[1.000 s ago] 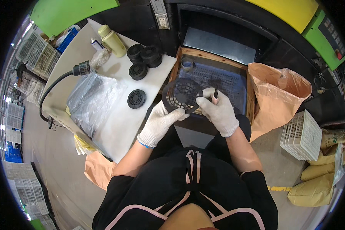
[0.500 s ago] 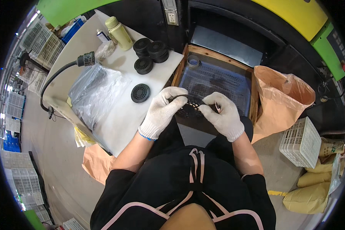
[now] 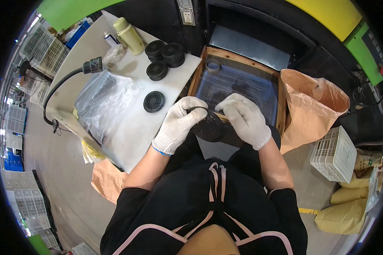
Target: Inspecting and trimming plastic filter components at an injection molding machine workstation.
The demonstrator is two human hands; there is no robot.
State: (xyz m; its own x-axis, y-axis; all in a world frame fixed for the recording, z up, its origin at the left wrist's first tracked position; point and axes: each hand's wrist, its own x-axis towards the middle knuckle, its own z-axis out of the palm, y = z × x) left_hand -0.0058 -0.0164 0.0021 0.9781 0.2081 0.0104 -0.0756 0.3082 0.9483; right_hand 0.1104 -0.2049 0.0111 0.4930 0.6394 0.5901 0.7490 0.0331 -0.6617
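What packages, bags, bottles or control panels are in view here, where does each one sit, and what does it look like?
Clear plastic bag: crumpled, on the white table, left of the left hand.
Tan paper sack: open, right of the wooden tray.
Olive bottle: far table edge.
Small spray can: beside the bottle.
Yellowish sacks: on the floor, lower right.
Green control panel: upper right, with buttons.

White knit gloves cover both hands [image 3: 212, 121]; black short-sleeved top with pale pink piping.
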